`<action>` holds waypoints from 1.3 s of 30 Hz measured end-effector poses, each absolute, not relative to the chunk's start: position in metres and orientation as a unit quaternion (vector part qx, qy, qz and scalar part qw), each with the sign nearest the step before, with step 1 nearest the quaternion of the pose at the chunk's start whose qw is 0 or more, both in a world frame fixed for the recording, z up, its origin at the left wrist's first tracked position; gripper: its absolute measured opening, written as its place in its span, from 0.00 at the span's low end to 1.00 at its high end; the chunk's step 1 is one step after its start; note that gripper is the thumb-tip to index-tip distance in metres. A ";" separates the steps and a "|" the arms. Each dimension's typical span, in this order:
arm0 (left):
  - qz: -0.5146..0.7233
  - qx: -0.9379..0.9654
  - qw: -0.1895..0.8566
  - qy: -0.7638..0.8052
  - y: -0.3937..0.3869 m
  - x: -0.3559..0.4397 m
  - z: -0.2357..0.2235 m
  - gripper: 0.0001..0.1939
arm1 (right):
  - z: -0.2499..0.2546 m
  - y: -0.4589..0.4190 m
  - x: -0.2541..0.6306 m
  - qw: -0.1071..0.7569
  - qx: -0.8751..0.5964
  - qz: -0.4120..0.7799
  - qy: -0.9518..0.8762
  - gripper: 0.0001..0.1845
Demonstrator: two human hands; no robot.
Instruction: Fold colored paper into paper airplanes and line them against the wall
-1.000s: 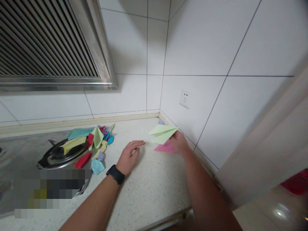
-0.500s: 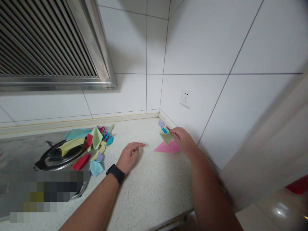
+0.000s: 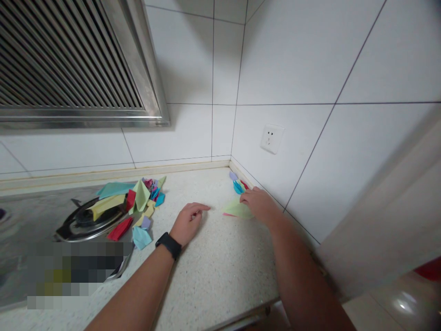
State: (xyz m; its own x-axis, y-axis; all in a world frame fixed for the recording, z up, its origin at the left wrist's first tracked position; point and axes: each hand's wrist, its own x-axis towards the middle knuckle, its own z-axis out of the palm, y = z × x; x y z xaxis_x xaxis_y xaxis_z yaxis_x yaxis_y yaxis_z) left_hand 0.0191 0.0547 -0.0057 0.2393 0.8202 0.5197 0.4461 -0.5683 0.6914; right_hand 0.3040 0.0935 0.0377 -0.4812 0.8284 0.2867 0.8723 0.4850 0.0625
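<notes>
My right hand [image 3: 259,205] rests near the corner wall, fingers bent down onto a light green paper plane [image 3: 236,210]. The plane lies flat on the speckled counter [image 3: 213,271], almost covering a pink folded paper whose edge just shows at its left. My left hand [image 3: 188,223] lies on the counter to the left of the plane. Its fingers are loosely stretched forward with nothing in them, and a black watch [image 3: 168,246] sits on the wrist.
Several coloured folded papers [image 3: 139,204] are heaped between the counter and a gas burner [image 3: 86,219] on the left. A few small folded pieces [image 3: 237,184] sit in the corner. A range hood [image 3: 69,59] hangs above, a wall socket [image 3: 272,138] at right.
My right hand held the green plane up in the air, then brought it down toward the corner and onto the pink paper. My left hand has stayed in place.
</notes>
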 end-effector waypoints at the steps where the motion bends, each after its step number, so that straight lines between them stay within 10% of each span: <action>1: 0.452 0.760 0.205 0.419 0.055 0.019 -0.006 0.16 | 0.037 0.093 0.304 0.102 -0.500 -0.104 -0.854 0.10; 39: 0.422 0.770 0.203 0.433 0.054 0.021 -0.007 0.16 | 0.018 0.096 0.306 0.086 -0.568 -0.043 -0.818 0.09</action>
